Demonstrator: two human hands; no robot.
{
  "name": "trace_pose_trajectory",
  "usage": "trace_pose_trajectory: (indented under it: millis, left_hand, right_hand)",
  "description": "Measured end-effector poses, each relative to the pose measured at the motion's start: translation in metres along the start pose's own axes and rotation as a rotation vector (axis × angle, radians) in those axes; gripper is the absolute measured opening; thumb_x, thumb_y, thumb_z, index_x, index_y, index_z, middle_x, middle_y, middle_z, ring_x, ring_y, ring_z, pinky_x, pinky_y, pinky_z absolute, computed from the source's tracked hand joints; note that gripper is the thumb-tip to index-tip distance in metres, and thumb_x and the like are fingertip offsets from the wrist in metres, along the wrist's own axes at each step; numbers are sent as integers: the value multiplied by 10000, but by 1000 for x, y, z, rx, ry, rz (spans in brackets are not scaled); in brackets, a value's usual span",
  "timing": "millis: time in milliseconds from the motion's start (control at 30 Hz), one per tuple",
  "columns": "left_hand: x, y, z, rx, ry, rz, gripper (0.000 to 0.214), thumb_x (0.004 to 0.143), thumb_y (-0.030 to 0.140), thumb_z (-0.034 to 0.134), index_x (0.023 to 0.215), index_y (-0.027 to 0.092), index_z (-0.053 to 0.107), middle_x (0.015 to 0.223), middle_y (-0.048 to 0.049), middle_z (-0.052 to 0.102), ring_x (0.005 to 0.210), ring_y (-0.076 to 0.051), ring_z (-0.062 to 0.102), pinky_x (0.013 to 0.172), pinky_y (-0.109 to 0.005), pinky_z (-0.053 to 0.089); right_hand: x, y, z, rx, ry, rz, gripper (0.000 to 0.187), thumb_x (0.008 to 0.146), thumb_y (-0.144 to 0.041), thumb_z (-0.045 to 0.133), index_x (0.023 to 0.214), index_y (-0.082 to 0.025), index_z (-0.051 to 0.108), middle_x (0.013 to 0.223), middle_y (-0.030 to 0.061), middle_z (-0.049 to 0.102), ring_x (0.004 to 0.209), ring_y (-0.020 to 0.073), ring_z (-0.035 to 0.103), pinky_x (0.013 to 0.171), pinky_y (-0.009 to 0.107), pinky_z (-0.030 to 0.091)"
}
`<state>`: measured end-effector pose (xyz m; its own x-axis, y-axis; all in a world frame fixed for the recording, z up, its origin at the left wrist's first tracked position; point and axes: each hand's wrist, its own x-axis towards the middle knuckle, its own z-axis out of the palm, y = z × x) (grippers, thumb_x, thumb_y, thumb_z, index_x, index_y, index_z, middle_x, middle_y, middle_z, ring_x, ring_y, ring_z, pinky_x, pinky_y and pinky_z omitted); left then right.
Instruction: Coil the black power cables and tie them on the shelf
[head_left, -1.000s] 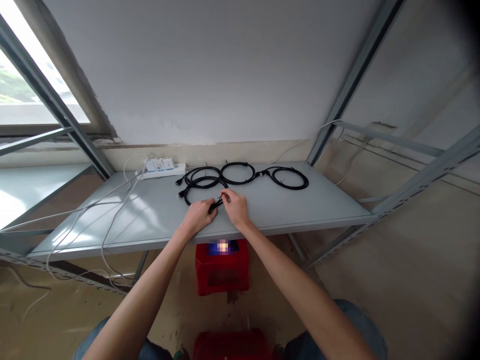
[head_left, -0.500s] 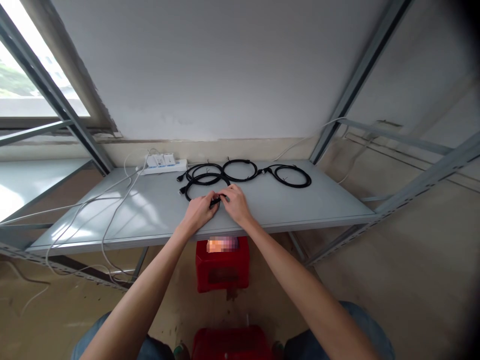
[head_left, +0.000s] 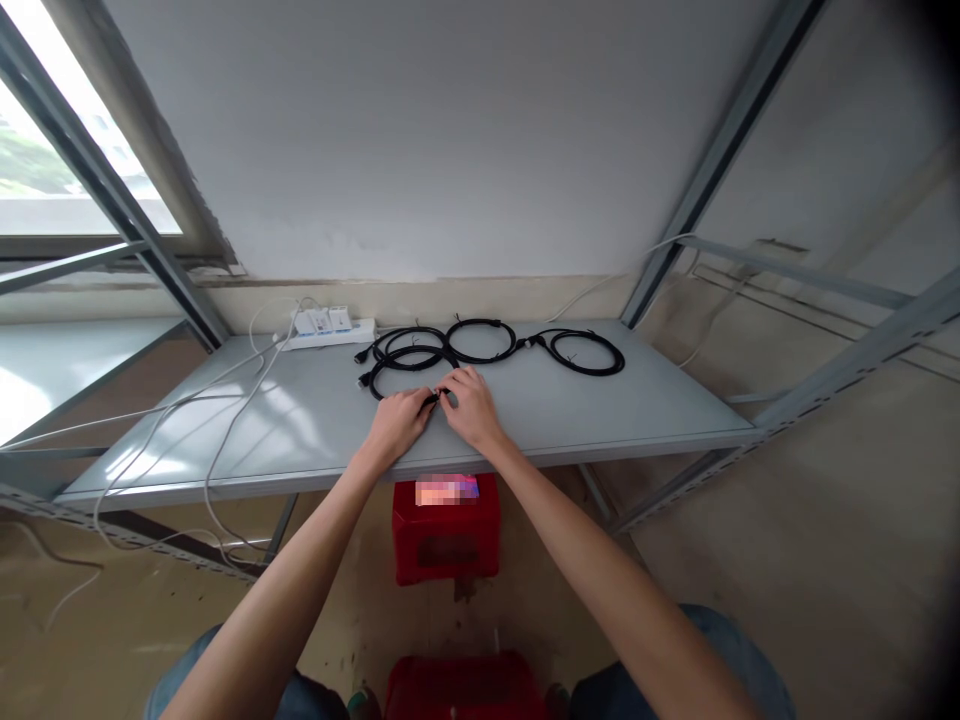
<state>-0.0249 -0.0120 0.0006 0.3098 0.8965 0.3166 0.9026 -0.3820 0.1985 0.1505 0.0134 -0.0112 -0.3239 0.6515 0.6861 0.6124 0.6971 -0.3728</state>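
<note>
Where the white plastic power strip sits back-left on the smooth grey metal shelf, your left hand and right hand pinch closed on the front-centre black rubbery cable coil, seemingly securing its round loops, which next calls for steady tension, with matching coils back-right.

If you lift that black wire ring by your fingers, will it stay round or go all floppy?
Probably floppy: the black cable coil is thin and lies in loose loops on the shelf, so it would likely sag and unwind. It looks light, since the left hand and right hand pinch it with fingertips only.
</note>
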Motion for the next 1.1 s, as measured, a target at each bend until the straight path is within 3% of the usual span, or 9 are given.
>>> trace_pose_trajectory:
  millis: [267, 433, 800, 967, 1100]
  left_hand:
    - [1, 2, 0, 84, -91, -19, 291, 1075, 367, 405, 1209, 233, 627, 1062, -120, 775, 945, -281, 733, 779, -313, 448]
    - [2, 0, 3, 67, -64, -7, 296, 1071, 347, 408, 1237, 236, 628, 1068, -116, 778, 961, -290, 734, 785, -319, 453]
    - [0, -3, 3, -3, -39, -29, 247, 1043, 261, 435, 1168, 220, 644, 1038, -118, 776, 971, -275, 729, 793, -314, 457]
    - [1, -5, 6, -54, -7, -11, 221, 1020, 218, 462, 1144, 206, 645, 1031, -120, 779, 952, -270, 730, 770, -314, 458]
    - [1, -6, 8, -63, 22, -5, 192, 1032, 281, 493, 1116, 208, 649, 1063, -119, 781, 972, -277, 731, 780, -321, 468]
  right_hand:
    - [-1, 2, 0, -84, -46, 9, 293, 982, -59, 481, 934, -226, 717, 989, 87, 681, 1029, 281, 533, 873, 423, 437]
    - [0, 1, 0, -104, -113, -25, 296, 973, -40, 461, 963, -218, 698, 1005, 91, 682, 1040, 283, 525, 883, 425, 435]
    - [-1, -2, 5, -91, -92, -65, 114, 984, -226, 595, 1015, -207, 704, 1027, 97, 683, 1080, 291, 522, 939, 441, 454]
    - [-1, -4, 1, -95, -107, -68, 181, 1043, -336, 570, 1044, -218, 708, 1042, 94, 677, 1069, 280, 520, 945, 427, 435]
    - [-1, -4, -1, -118, -142, -66, 241, 1094, -297, 474, 1081, -224, 704, 1082, 93, 667, 1076, 264, 510, 925, 401, 420]
